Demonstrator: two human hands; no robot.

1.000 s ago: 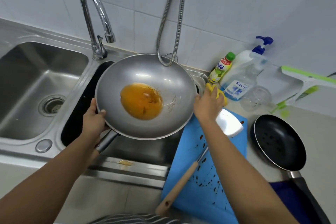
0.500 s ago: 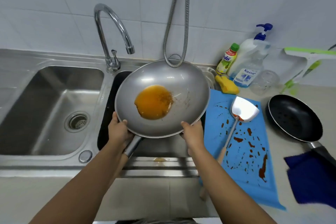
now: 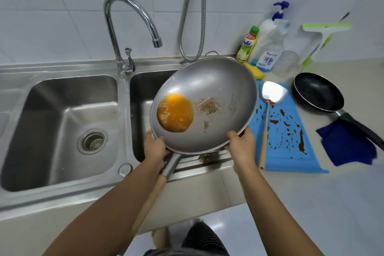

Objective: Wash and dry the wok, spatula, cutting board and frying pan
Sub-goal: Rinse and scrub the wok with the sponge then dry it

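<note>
In the middle of the frame, the left hand [image 3: 154, 147] and the right hand [image 3: 242, 144] each grip the near rim of the big round grey metal wok [image 3: 216, 81], which is tipped left over the right steel sink bowl [image 3: 143, 93]. I think it is best to tip it slowly, so the orange sauce puddle [image 3: 175, 112] runs into the bowl. At the right lie the shiny metal spatula [image 3: 272, 92] on the stained blue cutting board [image 3: 291, 147] and the black frying pan [image 3: 318, 94], and the curved silver tap [image 3: 113, 37] stands close behind, so the wok should not swing wide.

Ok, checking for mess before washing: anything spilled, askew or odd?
The wok, gripped at its rim by the left hand and right hand, tilts leftward, so its orange liquid pools off-centre. The blue cutting board is spattered with red sauce.
</note>
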